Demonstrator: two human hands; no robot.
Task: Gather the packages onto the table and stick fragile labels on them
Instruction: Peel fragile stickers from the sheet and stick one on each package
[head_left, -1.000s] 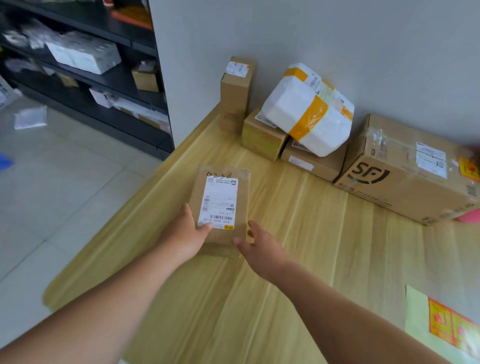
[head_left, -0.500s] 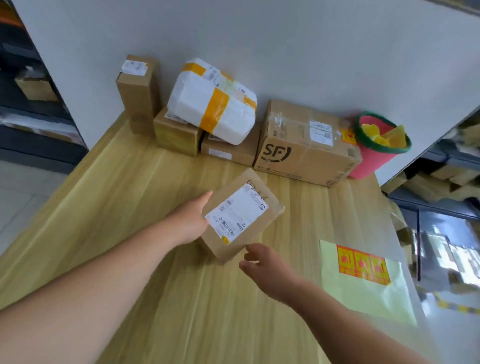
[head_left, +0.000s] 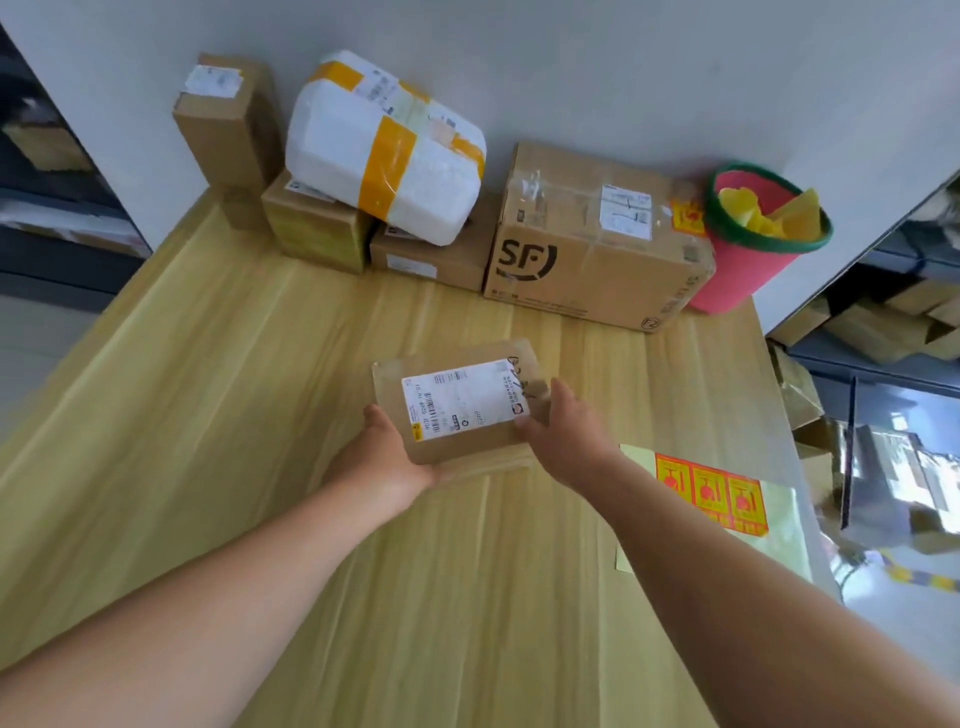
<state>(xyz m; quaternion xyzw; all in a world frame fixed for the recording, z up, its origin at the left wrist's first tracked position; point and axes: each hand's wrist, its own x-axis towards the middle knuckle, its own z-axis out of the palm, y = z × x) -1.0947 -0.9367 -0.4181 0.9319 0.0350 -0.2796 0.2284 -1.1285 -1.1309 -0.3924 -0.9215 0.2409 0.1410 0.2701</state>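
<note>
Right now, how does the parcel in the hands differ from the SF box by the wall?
The parcel is thin and small; the SF box is deep and bigger. The parcel is gripped by the left hand and right hand; the SF box stands against the wall. The SF box carries an orange sticker; the parcel shows none. Both are brown cardboard with white labels.

Your left hand (head_left: 387, 457) and right hand (head_left: 566, 436) hold a flat package (head_left: 457, 400) between them, over the table (head_left: 208, 415). Just right of your right hand, a label sheet (head_left: 711, 493) lies on the table. Beyond your hands, a row stands along the wall: an upright carton (head_left: 223, 119) farthest left, then a low carton (head_left: 317, 228) and a second low carton (head_left: 436, 260) side by side, with a wrapped parcel (head_left: 384, 150) resting across both. Next comes a large carton (head_left: 587, 244) ahead of your right hand. A bucket (head_left: 753, 244) holding paper scraps stands just beside its right end.
</note>
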